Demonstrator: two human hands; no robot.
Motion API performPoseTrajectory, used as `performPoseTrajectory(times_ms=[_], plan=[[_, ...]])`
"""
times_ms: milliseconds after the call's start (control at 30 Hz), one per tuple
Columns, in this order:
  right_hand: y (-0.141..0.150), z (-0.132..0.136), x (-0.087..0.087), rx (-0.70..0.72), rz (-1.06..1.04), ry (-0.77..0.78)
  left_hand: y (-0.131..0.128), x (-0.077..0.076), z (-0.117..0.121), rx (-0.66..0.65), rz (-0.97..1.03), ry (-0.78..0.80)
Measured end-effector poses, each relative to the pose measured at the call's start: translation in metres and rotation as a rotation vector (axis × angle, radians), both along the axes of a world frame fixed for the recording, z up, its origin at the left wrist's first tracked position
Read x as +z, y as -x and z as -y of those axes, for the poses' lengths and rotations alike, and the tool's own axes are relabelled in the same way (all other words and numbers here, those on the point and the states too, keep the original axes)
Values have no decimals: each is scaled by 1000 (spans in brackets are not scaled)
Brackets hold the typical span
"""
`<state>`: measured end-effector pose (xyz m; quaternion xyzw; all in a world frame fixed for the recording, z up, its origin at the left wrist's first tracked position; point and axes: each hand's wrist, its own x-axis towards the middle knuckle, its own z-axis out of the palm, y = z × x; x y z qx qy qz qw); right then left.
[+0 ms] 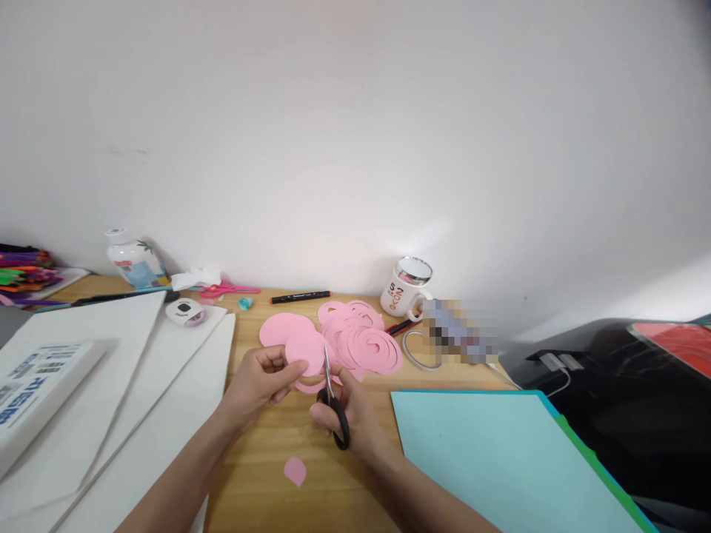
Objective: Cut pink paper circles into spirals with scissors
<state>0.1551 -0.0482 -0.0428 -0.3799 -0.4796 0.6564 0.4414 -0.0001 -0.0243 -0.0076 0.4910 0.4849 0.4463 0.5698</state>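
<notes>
Between thumb and fingers, my left hand [266, 379] pinches a round pink paper disc [304, 354] by its lower left edge. My right hand [351, 413] grips black-handled scissors [336, 414], whose blades point up at the disc's right edge. Whether the blades touch the paper I cannot tell. Behind them lies a pile of pink paper spirals [366, 344], with another pink disc [281, 328] to its left. A small pink paper petal [295, 471] rests alone on the wooden table [261, 481], nearer to me.
White sheets [183, 414] with a white box [38, 400] cover the left side. Light blue paper [500, 451] lies at right. Along the wall stand a white bottle [136, 259], pink scissors [229, 289], a black marker [301, 297] and a mug [403, 292].
</notes>
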Motion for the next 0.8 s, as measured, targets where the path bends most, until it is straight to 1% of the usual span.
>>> performPoseTrajectory(times_ms=[100,200,333,467,533,633,733,800], plan=[[1,1,4,-6,1,12,0,1,0,14,8,-7],[2,2,5,-23,2,44,-2,4,0,1,42,2],[5,4,-2,-11,-18,45,-6,8,1,-25,81,46],[7,5,-8,-5,-16,39,-6,4,2,-30,32,42],[7,5,-6,7,-29,36,-5,1,2,-20,5,23],[5,3,3,13,-53,14,-3,-4,2,-50,-19,19],[3,1,9,26,-92,4,-4,-5,1,-87,-30,34],[2,0,9,40,-94,1,-4,-4,1,-96,-36,39]])
